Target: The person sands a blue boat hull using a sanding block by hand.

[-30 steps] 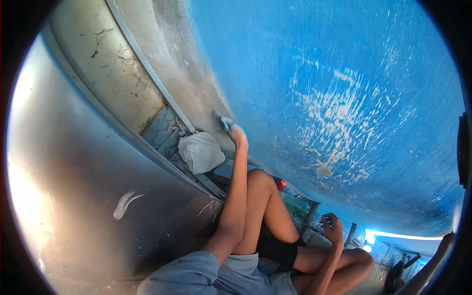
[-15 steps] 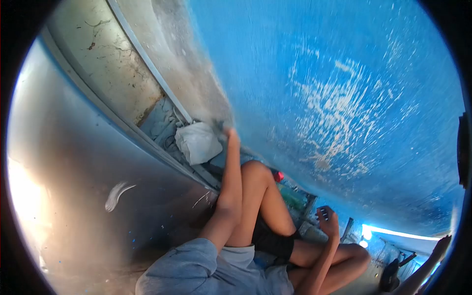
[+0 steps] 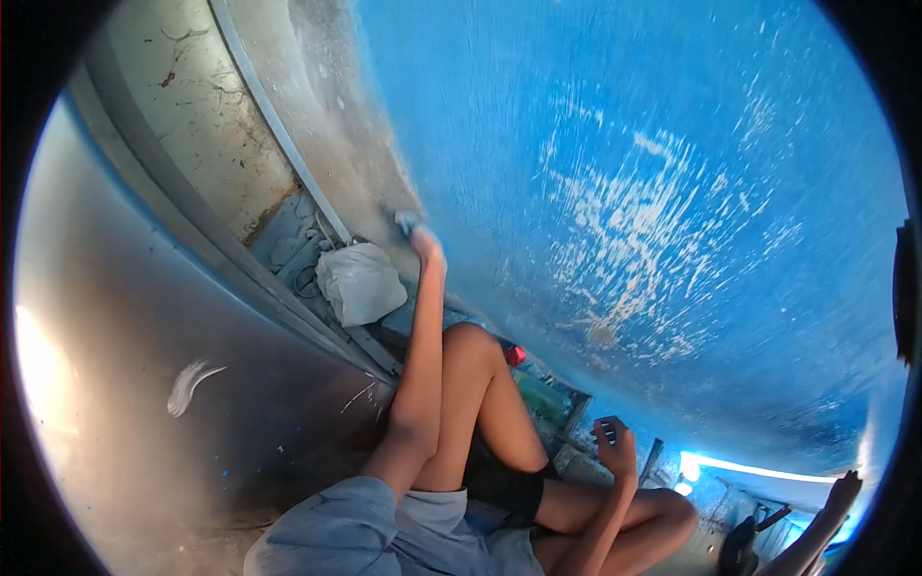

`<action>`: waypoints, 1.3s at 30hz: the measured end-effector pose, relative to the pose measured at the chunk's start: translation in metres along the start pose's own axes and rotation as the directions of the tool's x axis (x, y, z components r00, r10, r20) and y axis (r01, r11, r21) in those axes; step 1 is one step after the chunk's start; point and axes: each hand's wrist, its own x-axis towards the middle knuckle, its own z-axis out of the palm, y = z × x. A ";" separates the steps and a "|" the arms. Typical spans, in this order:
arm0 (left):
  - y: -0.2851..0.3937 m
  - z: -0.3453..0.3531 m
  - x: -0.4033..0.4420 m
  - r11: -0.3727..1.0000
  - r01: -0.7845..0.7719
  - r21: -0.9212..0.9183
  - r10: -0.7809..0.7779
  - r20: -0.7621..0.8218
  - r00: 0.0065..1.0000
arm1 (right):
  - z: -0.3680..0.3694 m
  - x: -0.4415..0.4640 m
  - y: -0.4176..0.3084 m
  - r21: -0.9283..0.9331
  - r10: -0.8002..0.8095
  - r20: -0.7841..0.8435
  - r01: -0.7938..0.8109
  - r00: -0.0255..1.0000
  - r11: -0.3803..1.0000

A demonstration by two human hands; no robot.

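My left hand [image 3: 424,246] reaches up to the lower part of the wall, at the border between the blue paint and a bare grey strip. Its fingers are closed on a small pale blue-grey piece [image 3: 407,223], blurred by motion and pressed at the wall; I cannot make out its kind. My right hand [image 3: 616,449] is raised above my bent right leg, fingers loosely curled and apart, with nothing visible in it. Beside my left forearm lies a crumpled white bag or cloth [image 3: 360,284].
The blue wall [image 3: 461,115] carries a large patch of white scratches [image 3: 634,230]. A shiny metal surface [image 3: 125,317] curves close on my left. Near my knee is a small red object [image 3: 516,356]. Another person's arm [image 3: 826,518] shows at the far right.
My left hand has moved up along the wall with the pale piece, which shows more clearly now. The whole view has shifted a little; my right hand keeps its pose.
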 end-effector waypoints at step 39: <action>-0.022 -0.003 -0.004 0.997 0.039 0.060 -0.036 -0.052 0.998 | 0.001 -0.001 -0.023 -0.011 0.110 0.083 -0.109 0.990 0.994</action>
